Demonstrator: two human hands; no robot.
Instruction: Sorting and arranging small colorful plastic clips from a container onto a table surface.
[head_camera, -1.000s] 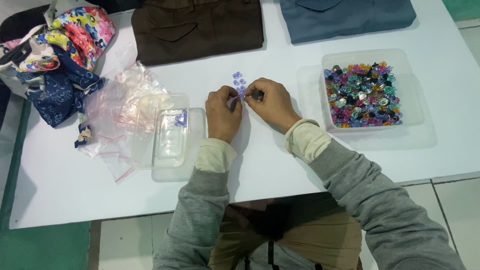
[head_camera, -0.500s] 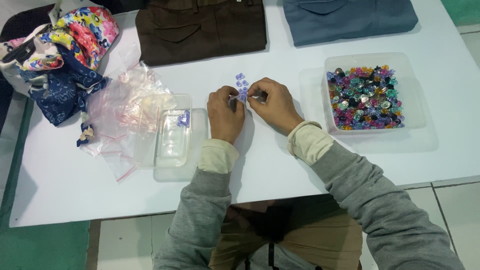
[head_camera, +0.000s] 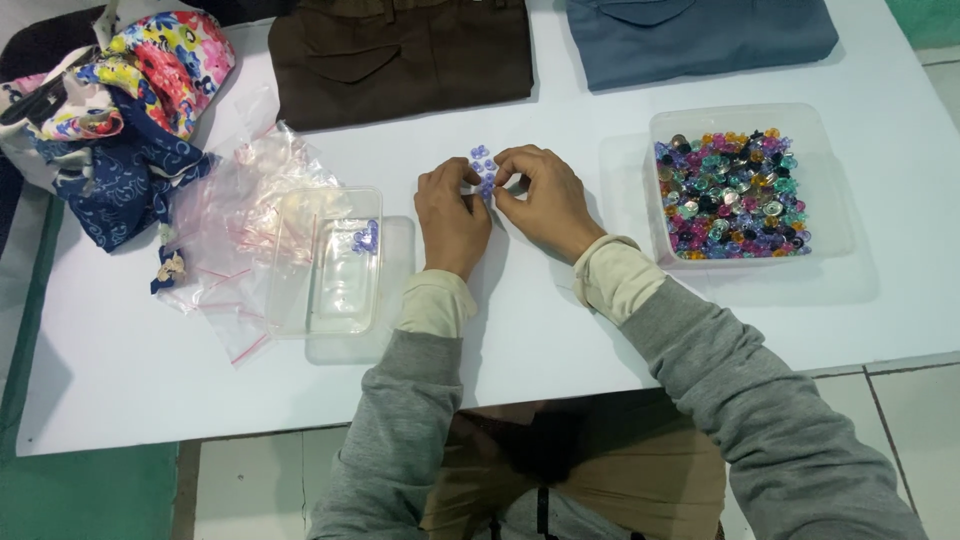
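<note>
A short strip of pale purple beads lay on the white table, its long axis running from twelve to six o'clock, its lower end pinched between the left hand and right hand, which met fingertip to fingertip. At three o'clock sat a clear tub of mixed coloured beads; at nine o'clock, an almost empty clear container beside plastic bags.

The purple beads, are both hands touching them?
Touching. The head view shows the left hand and right hand pinching the purple beads between their fingers, with no gap.
</note>
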